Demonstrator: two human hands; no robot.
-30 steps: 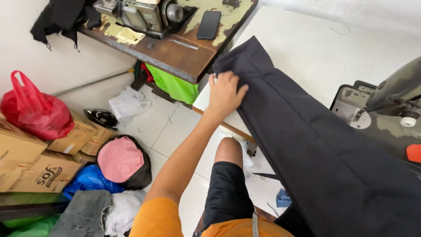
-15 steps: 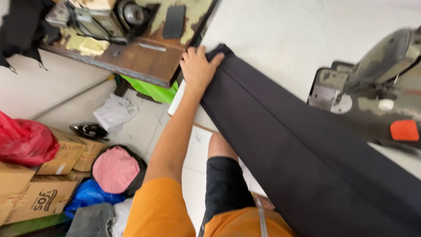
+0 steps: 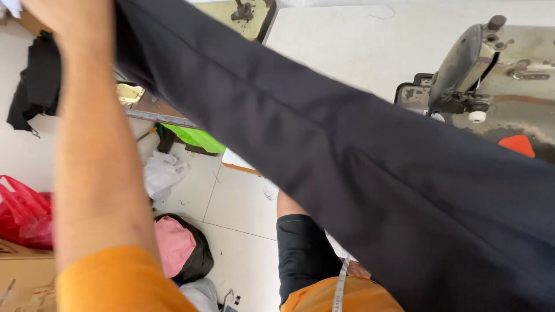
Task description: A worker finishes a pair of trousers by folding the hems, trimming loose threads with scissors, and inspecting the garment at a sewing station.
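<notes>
The left hand (image 3: 58, 11) reaches the far end of the dark cloth (image 3: 324, 156), which stretches across the worktop (image 3: 358, 52) beside the sewing machine (image 3: 491, 75). Its grip is cut off, so I cannot tell; the right hand is unseen. Smoothing looks underway; next needs even tension.

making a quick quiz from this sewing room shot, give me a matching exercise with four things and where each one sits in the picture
Things:
1. dark fabric
2. sewing machine
3. red plastic bag
4. pink cloth

Places:
A. on the floor, in a dark bag, bottom centre-left
B. stretched across the middle of the view
C. at the left edge, on the floor
D. upper right, on the table

Pairs: 1-B, 2-D, 3-C, 4-A
</notes>
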